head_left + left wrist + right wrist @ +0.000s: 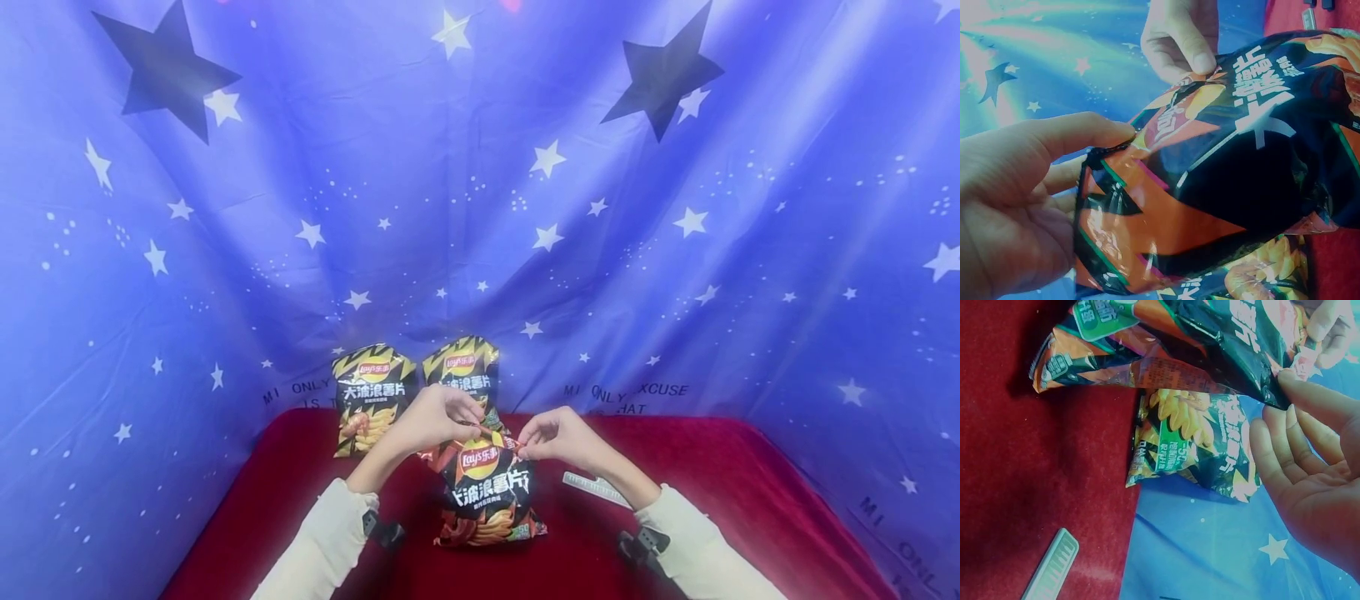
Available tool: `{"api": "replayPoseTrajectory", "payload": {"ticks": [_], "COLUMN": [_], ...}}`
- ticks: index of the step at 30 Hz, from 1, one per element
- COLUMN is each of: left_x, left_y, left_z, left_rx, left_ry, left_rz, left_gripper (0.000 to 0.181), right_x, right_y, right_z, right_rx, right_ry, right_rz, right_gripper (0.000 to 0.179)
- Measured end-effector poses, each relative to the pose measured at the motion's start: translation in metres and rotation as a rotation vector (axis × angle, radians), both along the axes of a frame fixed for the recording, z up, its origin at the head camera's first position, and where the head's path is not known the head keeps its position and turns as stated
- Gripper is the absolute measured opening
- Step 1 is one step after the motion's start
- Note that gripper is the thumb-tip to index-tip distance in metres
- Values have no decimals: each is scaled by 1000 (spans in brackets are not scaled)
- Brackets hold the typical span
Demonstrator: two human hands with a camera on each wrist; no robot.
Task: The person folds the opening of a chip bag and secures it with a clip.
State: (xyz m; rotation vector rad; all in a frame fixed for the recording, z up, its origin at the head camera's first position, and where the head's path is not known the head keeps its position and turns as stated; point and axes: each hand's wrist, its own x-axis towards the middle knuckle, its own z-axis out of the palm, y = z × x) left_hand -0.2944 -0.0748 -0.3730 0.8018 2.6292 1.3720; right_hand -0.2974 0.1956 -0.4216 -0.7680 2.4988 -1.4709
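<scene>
A black and orange Lay's chip bag (487, 492) stands upright at the front middle of the red table, its top edge between both hands. My left hand (441, 417) pinches the upper left of that edge; in the left wrist view its thumb (1107, 130) lies along the crinkled seal. With thumb and fingertips, my right hand (558, 437) pinches the upper right corner, and the right wrist view shows this right hand (1316, 450) with the corner between thumb and fingers. The bag's top looks folded and creased between the hands.
Two yellow and black chip bags, one at the left (373, 400) and one in the middle (461, 367), stand at the table's back edge. A pale slotted strip (596, 487) lies right of the held bag. Behind the red cloth (712, 475) hangs a blue starry curtain (450, 167).
</scene>
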Motion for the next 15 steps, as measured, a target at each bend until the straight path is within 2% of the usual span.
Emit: {"api": "replayPoseTrajectory", "payload": {"ticks": [5, 8, 12, 15], "left_x": [0, -1, -2, -2], "left_y": [-3, -5, -8, -9], "left_z": [3, 4, 3, 3], "left_rx": [-82, -80, -23, -3], "left_ry": [68, 45, -51, -85], "left_rz": [-3, -37, -111, -123], "left_gripper": [9, 6, 7, 8], "right_x": [1, 1, 2, 1], "right_y": [0, -1, -1, -2], "right_z": [3, 4, 6, 8], "right_rx": [40, 47, 48, 43], "right_ry": [8, -3, -25, -43], "right_rz": [31, 43, 48, 42], "right_gripper": [13, 12, 11, 11]}}
